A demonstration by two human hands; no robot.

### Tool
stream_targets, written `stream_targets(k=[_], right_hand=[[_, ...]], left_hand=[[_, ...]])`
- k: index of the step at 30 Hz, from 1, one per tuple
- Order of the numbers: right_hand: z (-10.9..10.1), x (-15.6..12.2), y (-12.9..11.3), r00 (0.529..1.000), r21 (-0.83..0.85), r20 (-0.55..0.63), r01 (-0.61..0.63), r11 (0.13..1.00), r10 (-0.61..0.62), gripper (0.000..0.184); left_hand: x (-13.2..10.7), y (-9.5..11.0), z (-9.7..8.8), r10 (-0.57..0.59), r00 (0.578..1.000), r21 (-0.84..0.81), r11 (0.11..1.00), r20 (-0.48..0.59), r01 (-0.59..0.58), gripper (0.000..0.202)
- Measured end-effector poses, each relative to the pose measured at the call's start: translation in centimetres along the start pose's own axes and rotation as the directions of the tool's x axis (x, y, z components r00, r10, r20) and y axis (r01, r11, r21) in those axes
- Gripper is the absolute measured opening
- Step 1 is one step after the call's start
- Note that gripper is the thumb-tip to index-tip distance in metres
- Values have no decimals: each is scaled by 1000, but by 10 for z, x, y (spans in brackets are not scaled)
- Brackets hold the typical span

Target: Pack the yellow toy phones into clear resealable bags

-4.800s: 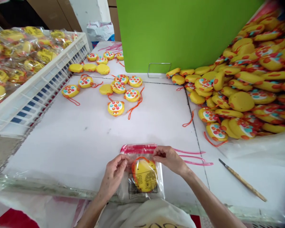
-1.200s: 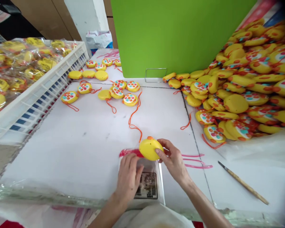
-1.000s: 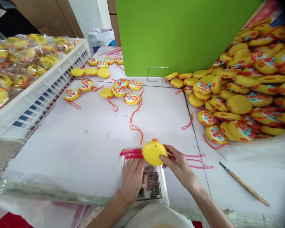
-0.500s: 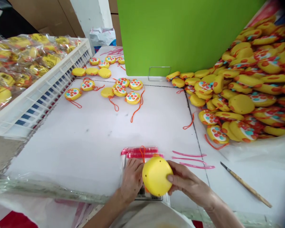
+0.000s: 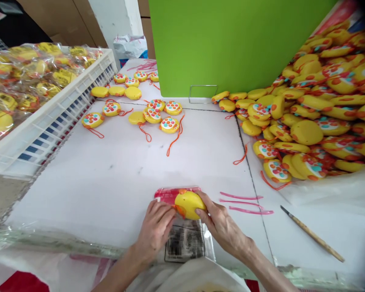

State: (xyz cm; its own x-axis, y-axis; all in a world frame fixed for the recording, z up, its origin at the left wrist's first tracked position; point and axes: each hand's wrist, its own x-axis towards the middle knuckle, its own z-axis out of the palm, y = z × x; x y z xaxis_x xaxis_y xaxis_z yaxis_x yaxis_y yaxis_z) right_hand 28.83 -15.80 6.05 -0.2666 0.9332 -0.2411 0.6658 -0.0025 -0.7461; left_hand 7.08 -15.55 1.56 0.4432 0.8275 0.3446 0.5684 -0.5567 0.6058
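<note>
My right hand grips a round yellow toy, its plain back facing up and tilted, with the thumb on its near edge. The fingers of my left hand are pinched together at the toy's left side, by its orange part; what lies between them is hidden. Under the toy lie clear plastic bags with a red top strip. A dark, smudged rectangle shows below the toy, between my wrists.
Several yellow toys with orange cords lie farther back on the white table. A large toy pile rises at right, near a wooden-handled knife. A white crate of bagged toys stands left; a green panel stands behind.
My right hand has moved the toy up and slightly left, tilting it. My left hand has shifted left, its fingertips now at the toy's side. More of the dark rectangle shows.
</note>
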Motion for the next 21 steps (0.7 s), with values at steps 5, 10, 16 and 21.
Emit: stream_targets(k=[5, 10, 16, 21], right_hand=[[0, 0, 0, 999, -5, -28, 24, 1000, -24, 42], [-1, 3, -4, 998, -42, -26, 57, 997, -58, 42], [-6, 14, -14, 993, -215, 79, 103, 971, -88, 32], [0, 24, -14, 969, -482, 231, 195, 854, -91, 36]], left_hand=[[-3, -7, -20, -532, 847, -242, 823, -12, 514, 17], [15, 0, -14, -687, 652, -496, 465, 321, 733, 25], [30, 3, -9, -683, 667, -589, 418, 298, 692, 22], [31, 1, -7, -680, 645, -629, 341, 347, 699, 25]])
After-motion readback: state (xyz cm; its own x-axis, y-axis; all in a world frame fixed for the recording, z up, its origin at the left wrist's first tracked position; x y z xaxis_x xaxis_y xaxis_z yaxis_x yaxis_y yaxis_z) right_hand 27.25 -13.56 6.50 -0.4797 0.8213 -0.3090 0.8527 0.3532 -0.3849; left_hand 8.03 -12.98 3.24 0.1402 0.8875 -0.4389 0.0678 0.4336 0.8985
